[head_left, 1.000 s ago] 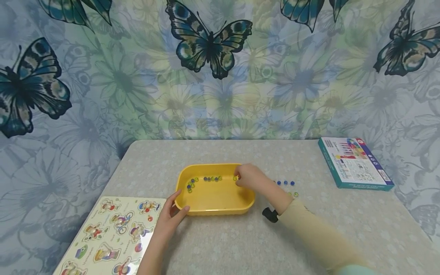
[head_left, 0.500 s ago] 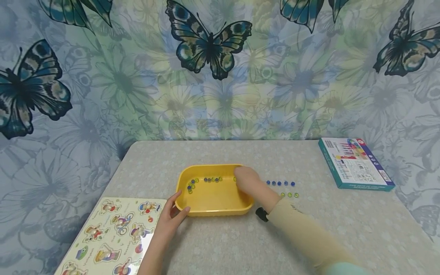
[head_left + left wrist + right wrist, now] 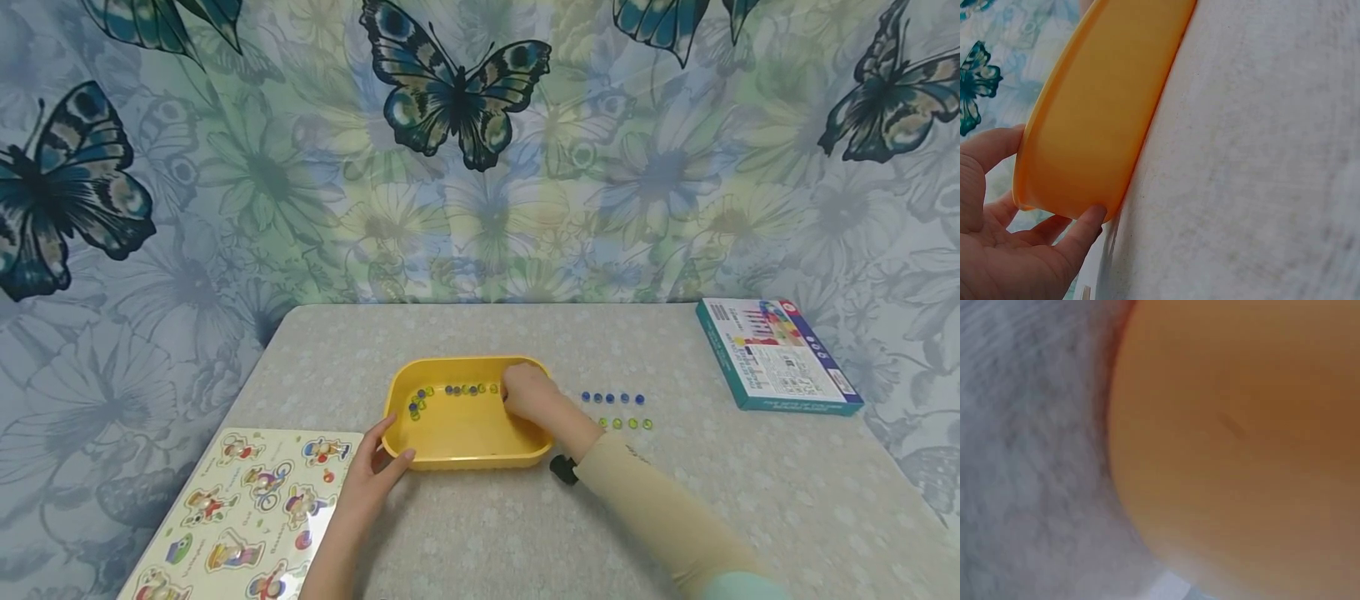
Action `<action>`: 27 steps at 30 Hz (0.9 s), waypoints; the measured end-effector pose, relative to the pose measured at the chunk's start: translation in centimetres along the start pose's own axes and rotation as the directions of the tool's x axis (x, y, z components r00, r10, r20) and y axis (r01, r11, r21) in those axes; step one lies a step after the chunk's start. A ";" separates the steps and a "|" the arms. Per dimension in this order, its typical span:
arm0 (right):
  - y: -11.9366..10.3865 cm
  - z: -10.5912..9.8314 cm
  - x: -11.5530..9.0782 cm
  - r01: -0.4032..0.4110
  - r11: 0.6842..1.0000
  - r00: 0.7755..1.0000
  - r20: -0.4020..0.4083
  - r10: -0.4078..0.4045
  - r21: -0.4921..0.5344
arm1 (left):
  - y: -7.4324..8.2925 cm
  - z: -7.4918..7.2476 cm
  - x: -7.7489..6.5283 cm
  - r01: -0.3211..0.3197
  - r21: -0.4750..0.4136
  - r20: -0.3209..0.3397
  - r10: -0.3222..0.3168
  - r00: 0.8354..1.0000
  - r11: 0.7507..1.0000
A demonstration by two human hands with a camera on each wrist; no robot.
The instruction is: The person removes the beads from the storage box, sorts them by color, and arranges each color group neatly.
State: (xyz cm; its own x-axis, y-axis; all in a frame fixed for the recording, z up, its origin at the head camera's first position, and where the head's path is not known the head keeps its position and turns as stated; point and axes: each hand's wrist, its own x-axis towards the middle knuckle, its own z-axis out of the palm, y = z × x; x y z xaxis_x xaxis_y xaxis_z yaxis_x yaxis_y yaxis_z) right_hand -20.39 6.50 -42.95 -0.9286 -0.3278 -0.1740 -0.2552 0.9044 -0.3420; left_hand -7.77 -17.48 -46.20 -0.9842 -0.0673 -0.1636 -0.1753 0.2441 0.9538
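Note:
A shallow yellow tray [image 3: 457, 433] sits on the table with several small blue and yellow-green beads [image 3: 472, 391] in it, some in a row near the far wall, others in a cluster at the left. My left hand [image 3: 371, 467] holds the tray's near left corner; in the left wrist view, its fingers and thumb are around the yellow tray wall [image 3: 1091, 131]. My right hand [image 3: 531, 393] reaches over the right rim, fingers bent down beside a yellow-green bead [image 3: 493, 388] at the row's right end. Its fingertips are hidden, so I cannot tell what they pinch.
Right of the tray lie a row of blue beads [image 3: 610, 398] and a row of yellow-green beads [image 3: 633, 423]. A cream sticker sheet [image 3: 232, 517] covers the table's left front. At the back right lies a flat teal-edged box [image 3: 780, 358]. A butterfly-print cloth [image 3: 480, 233] hangs behind.
My right hand has moved slightly left inside the tray, and the yellow-green bead by its fingers now sits closer to the row. The left hand has kept its place on the tray.

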 end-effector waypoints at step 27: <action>5.2 -3.9 -4.3 0.153 0.803 0.985 -0.022 -0.172 0.576 | 0.2 0.1 0.1 0.033 0.003 -0.012 -0.033 0.999 0.999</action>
State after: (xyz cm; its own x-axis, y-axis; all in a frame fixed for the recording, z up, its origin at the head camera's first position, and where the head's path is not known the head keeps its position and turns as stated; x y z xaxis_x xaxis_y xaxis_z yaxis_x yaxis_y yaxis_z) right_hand -18.80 13.66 -40.42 -0.8766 -0.4722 -0.0928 -0.1914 0.5190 -0.8331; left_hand -7.87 -17.32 -46.07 -0.9776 -0.0873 -0.1916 -0.2075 0.2447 0.9471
